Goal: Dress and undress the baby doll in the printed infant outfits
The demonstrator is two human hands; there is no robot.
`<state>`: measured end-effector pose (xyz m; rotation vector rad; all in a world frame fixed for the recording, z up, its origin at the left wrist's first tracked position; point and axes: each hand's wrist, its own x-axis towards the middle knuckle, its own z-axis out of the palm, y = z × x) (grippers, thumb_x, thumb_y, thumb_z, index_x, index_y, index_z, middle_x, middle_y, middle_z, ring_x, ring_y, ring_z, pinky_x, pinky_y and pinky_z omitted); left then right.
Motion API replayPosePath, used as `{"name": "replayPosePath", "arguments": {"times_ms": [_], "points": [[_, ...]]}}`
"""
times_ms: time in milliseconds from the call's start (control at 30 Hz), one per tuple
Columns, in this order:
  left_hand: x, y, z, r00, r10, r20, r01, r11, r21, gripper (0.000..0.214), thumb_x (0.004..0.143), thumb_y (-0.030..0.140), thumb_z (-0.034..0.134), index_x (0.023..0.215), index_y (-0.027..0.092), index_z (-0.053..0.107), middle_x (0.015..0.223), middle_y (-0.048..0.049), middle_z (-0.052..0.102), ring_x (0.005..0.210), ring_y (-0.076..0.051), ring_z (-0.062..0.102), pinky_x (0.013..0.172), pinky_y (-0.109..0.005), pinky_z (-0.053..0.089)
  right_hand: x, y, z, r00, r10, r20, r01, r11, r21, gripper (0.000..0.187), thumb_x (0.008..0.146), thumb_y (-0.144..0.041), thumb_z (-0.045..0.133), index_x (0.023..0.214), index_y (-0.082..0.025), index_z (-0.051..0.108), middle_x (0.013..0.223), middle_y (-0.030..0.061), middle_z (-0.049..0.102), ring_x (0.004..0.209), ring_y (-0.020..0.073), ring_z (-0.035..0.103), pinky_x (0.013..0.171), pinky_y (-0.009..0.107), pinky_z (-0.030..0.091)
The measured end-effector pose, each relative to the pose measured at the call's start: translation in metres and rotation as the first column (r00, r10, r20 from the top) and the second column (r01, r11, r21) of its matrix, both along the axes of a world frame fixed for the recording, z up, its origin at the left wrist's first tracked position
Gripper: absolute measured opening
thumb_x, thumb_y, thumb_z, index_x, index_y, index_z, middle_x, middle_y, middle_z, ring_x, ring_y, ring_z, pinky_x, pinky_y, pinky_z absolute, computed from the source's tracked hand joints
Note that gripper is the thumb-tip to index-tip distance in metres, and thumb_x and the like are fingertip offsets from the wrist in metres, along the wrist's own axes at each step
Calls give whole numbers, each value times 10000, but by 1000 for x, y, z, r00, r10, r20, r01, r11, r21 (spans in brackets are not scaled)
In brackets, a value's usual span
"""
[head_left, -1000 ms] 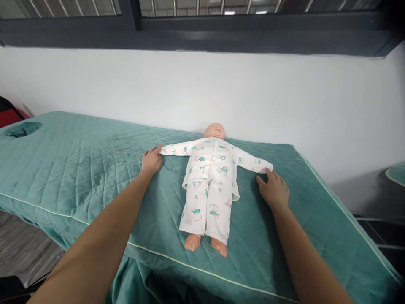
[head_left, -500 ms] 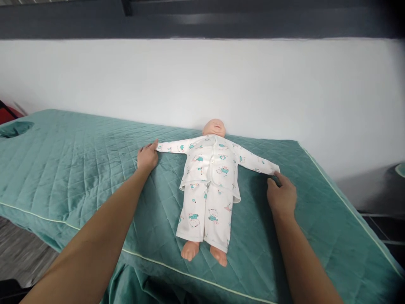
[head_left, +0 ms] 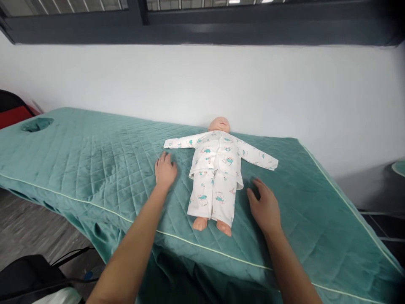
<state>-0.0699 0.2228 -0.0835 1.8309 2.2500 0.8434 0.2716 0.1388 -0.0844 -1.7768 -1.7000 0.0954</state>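
A baby doll (head_left: 218,169) lies on its back on the teal quilted bed (head_left: 95,164), head toward the wall, arms spread wide. It wears a white printed top and trousers, and its bare feet point toward me. My left hand (head_left: 165,171) hovers open just left of the doll's body, below its outstretched sleeve, touching nothing. My right hand (head_left: 264,204) is open on the doll's other side, fingers spread above the cover, a little apart from the trouser leg. Neither hand holds anything.
A white wall runs behind the bed under a dark window frame (head_left: 202,25). A face hole (head_left: 37,124) is in the bed's far left end. A red and black seat (head_left: 12,112) stands at far left. A dark object (head_left: 34,276) and a cable lie on the floor.
Both hands have let go of the doll's sleeve ends and drawn back toward me, closer to the doll's body. The sleeves stay spread out flat.
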Motion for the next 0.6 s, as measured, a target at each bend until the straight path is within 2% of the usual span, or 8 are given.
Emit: {"name": "replayPosePath", "arguments": {"times_ms": [133, 200, 267, 300, 367, 433, 500, 600], "points": [[28, -82, -6, 981, -178, 72, 171, 980, 103, 353, 942, 220, 462, 1267, 211, 597, 1529, -131, 519, 1469, -264, 432, 1259, -551, 274, -33, -52, -1, 991, 135, 19, -136, 990, 27, 337, 946, -384, 507, 1162, -200, 687, 1352, 137, 659, 1274, 336, 587, 1075, 577, 443], [39, -125, -10, 958, -252, 137, 233, 962, 142, 196, 935, 225, 486, 1075, 251, 621, 1503, -100, 548, 1460, -252, 444, 1264, -571, 262, -46, -77, -2, 987, 154, -46, -152, 987, 44, 305, 952, -391, 526, 1152, -223, 684, 1344, 125, 662, 1276, 340, 583, 1063, 604, 443], [45, -161, -15, 939, -243, 245, 208, 965, 161, 102, 948, 241, 485, 962, 281, 578, 1495, -67, 558, 1437, -240, 470, 1247, -588, 293, -56, -97, -1, 975, 165, -150, -160, 986, 40, 275, 953, -398, 550, 1154, -259, 676, 1347, 101, 658, 1271, 332, 584, 1059, 612, 450], [47, -174, -16, 931, -239, 275, 202, 967, 158, 96, 949, 241, 485, 972, 291, 564, 1498, -61, 554, 1439, -243, 467, 1234, -602, 308, -61, -106, 1, 963, 163, -213, -159, 987, 32, 267, 954, -396, 560, 1168, -277, 666, 1356, 91, 650, 1268, 324, 587, 1053, 604, 463], [48, -189, -18, 927, -246, 282, 210, 966, 152, 112, 930, 238, 514, 1011, 303, 556, 1513, -56, 537, 1449, -263, 453, 1222, -629, 308, -70, -119, 6, 934, 150, -326, -153, 988, 17, 286, 960, -381, 568, 1227, -302, 632, 1395, 83, 616, 1277, 308, 585, 1031, 573, 502], [50, -193, -17, 932, -247, 265, 215, 966, 144, 136, 908, 243, 556, 1026, 309, 558, 1519, -54, 530, 1454, -282, 446, 1221, -636, 301, -81, -125, 12, 911, 158, -380, -163, 986, 18, 306, 969, -359, 564, 1270, -317, 600, 1460, 87, 552, 1308, 299, 566, 995, 532, 542], [52, -190, -15, 938, -229, 262, 198, 970, 140, 105, 897, 261, 588, 986, 310, 560, 1508, -51, 541, 1444, -293, 457, 1219, -630, 304, -92, -124, 19, 918, 217, -333, -218, 975, 37, 279, 967, -338, 570, 1243, -326, 609, 1509, 82, 495, 1351, 311, 526, 987, 526, 549], [57, -184, -12, 942, -193, 274, 157, 977, 148, 44, 898, 277, 596, 906, 305, 564, 1472, -47, 575, 1414, -302, 489, 1200, -639, 326, -108, -113, 25, 942, 303, -146, -297, 953, 60, 249, 945, -312, 596, 1192, -318, 627, 1536, 82, 472, 1418, 366, 434, 1021, 614, 499]]}}
